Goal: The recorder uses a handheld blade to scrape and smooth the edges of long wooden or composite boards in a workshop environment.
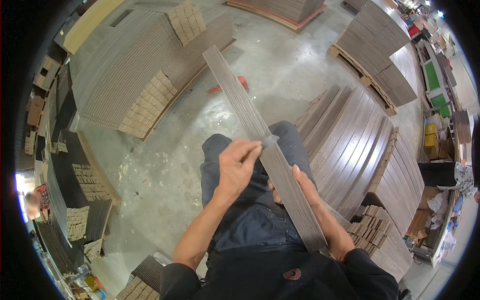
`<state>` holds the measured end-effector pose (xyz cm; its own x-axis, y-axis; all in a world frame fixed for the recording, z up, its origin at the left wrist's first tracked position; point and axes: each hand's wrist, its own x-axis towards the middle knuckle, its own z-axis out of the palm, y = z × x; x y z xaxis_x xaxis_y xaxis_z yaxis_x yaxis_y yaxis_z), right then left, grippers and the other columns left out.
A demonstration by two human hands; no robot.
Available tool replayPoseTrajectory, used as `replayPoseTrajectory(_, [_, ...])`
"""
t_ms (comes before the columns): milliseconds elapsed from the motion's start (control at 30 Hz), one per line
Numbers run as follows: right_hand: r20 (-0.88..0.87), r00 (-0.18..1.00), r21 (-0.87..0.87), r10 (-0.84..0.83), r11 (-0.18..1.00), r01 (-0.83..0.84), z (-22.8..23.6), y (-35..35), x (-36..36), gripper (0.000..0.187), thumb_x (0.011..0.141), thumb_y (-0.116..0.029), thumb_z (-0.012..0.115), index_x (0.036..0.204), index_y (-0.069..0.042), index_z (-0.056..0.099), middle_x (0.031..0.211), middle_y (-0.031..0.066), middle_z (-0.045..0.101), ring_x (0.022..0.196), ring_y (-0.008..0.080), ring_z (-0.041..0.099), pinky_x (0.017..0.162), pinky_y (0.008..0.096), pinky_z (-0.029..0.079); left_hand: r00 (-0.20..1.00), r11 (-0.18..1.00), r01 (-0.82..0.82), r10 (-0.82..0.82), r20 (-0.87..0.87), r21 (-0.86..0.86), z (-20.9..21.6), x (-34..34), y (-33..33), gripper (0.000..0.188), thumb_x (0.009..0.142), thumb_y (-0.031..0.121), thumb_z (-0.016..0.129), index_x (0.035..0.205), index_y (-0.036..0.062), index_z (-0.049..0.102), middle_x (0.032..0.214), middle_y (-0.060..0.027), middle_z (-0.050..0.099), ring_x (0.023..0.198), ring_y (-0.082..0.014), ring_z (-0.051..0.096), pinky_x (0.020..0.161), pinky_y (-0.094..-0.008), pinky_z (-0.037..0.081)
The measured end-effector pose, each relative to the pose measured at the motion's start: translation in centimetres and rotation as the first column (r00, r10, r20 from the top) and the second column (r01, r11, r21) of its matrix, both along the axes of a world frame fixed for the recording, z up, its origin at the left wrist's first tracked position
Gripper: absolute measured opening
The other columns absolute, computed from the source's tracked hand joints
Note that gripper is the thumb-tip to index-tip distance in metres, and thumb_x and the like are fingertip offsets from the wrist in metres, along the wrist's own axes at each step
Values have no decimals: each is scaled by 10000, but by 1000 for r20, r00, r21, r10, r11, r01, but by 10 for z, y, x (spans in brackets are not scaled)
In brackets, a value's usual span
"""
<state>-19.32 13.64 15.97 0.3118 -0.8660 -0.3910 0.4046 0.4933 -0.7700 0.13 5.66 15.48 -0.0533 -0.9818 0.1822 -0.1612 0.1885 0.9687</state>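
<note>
Two hands work one long grey plank (265, 145), which slants across my lap from beside my right hip up over the concrete floor (165, 165). My right hand (305, 187) cups it from beneath, fingers curled round its edge. My left hand (235, 167) pinches a small blade-like scraper (270, 140) against the plank's near edge; that grip is closed tight on the tool. I judge this as trimming the edge, and the next stroke calls for a steady plank. Stacked planks (350, 145) crowd close on my right, another pallet stack (140, 65) lies ahead-left; open floor sits between.
</note>
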Motion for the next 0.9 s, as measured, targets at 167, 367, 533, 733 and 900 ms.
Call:
replayPoseTrajectory(167, [31, 1000, 23, 1, 1000, -2, -11, -9, -7, 718, 1072, -617, 349, 1117, 13, 690, 817, 121, 709, 674, 192, 666, 591, 307, 527, 992, 991, 103, -97, 79, -83, 11, -11, 20, 124, 896, -13, 730, 1018, 2, 749, 864, -104, 675, 717, -212, 639, 636, -311, 498])
replayPoseTrajectory(367, [37, 997, 69, -69, 995, 66, -27, -13, -3, 674, 1086, -577, 360, 1098, 16, 681, 808, 146, 700, 690, 221, 677, 624, 346, 544, 985, 980, 165, -159, 63, -112, 5, -15, 29, 134, 894, -12, 734, 1026, -4, 758, 877, -97, 681, 761, -193, 653, 683, -307, 515])
replayPoseTrajectory(533, [-57, 995, 200, -88, 975, 97, -44, -18, -12, 601, 1100, -522, 383, 1184, 10, 649, 935, 136, 713, 783, 226, 705, 741, 356, 592, 973, 973, 224, -219, 75, -58, 9, -20, 40, 141, 886, -38, 733, 1023, -12, 754, 889, -103, 685, 780, -198, 659, 695, -310, 522])
replayPoseTrajectory(733, [107, 976, 97, -191, 979, 181, -35, -36, 1, 605, 1108, -510, 351, 1307, -1, 610, 1094, 121, 693, 923, 204, 690, 780, 342, 593, 966, 963, 255, -248, 77, -93, 0, -28, 52, 158, 879, -53, 734, 1032, -20, 746, 891, -105, 690, 795, -203, 661, 708, -312, 523])
replayPoseTrajectory(900, [276, 952, 15, -135, 991, 136, -62, -53, -15, 631, 1107, -528, 331, 1393, -14, 560, 1137, 155, 674, 926, 226, 682, 802, 362, 590, 948, 942, 316, -309, 78, -111, 10, -36, 63, 158, 871, -48, 741, 1027, -25, 734, 884, -119, 686, 790, -228, 669, 703, -325, 532])
